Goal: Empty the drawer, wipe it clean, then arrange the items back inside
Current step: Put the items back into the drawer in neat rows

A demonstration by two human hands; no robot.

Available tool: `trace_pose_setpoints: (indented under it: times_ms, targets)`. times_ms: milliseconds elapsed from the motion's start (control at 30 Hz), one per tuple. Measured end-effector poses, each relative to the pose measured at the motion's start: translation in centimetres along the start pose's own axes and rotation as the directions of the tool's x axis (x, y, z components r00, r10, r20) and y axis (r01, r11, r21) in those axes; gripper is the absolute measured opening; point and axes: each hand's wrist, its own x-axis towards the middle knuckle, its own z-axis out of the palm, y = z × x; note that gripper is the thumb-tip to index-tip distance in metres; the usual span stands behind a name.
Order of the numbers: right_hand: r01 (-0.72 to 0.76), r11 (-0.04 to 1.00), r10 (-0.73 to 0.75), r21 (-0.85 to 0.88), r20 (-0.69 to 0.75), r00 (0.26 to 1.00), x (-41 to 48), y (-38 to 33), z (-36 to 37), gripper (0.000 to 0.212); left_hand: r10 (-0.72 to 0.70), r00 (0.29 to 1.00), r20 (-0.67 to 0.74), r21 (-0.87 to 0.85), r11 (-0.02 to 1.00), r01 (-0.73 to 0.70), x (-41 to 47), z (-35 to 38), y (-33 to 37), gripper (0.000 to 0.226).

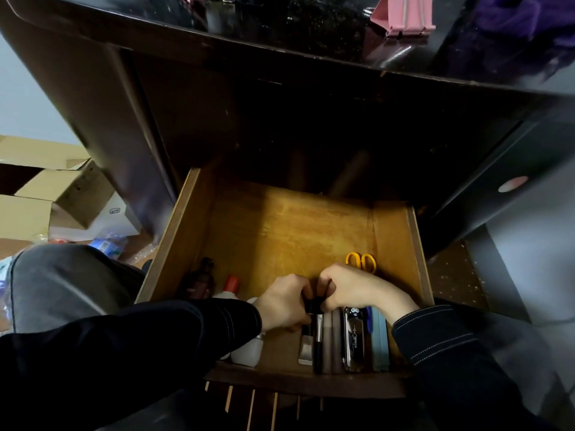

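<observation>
— Fingers point(333, 293) first: how do they stand?

— Head view, the only one. Both sets are curled in tight and meet on a small black piece point(313, 303). The left hand point(284, 301) pinches it from one side and the right hand point(353, 289) from the other. What the piece is I cannot tell, since most of it is hidden.

— And the drawer point(401, 231)?

— Pulled out from under the dark, glossy tabletop point(311, 35). It is worn wood with a scuffed, yellowish floor, bare beyond the fingers. Its contents sit at the near end, so I judge this to be the putting-back stage.

— What lies round the fingers?

— Just nearer than them is a tight row of slim, straight things: a flat silvery tool point(306, 348), a black stick point(318, 346), a black printed case point(354, 337) and a pale blue case point(381, 343). Just past the right knuckles are orange-handled scissors point(362, 261). Left of the left hand stand a brown bottle point(200, 279), a red-capped bottle point(231, 284) and a white bottle point(249, 349).

— How will they handle?

— The black piece looks light, rigid and smooth, so a firm pinch on its sides should do. The sticks are stiff and would probably roll, so I would take them mid-length and lay them against a neighbour. The brown bottle may be glass, so grip its body. The scissors are hard plastic and metal, best lifted by the loops.
</observation>
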Motion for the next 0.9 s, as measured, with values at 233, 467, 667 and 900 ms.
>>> trace_pose_setpoints:
  times_ms: [233,467,667,900]
  targets:
    - [0.023,1.000,-0.023,-0.016,0.001,1.000,-0.06,0.04,0.13,0.015,-0.017,0.999,0.041,0.032,0.999,0.015,-0.64,0.33,0.33,0.035]
    - [0.032,0.999,-0.032,-0.004,0.003,0.999,-0.08,-0.06,0.07,0.016,-0.059,0.996,0.063,-0.035,0.998,0.061,-0.80,0.31,0.45,0.032]
    - [0.053,0.999,-0.054,-0.007,-0.011,0.999,-0.30,-0.32,0.09,0.017,-0.095,0.993,0.075,-0.096,0.990,0.102,-0.49,0.36,0.31,0.032]
    - [0.048,0.999,-0.048,-0.010,-0.014,0.999,-0.33,-0.60,0.20,0.017,-0.105,0.987,0.120,-0.144,0.982,0.122,-0.14,0.21,-0.05,0.030]
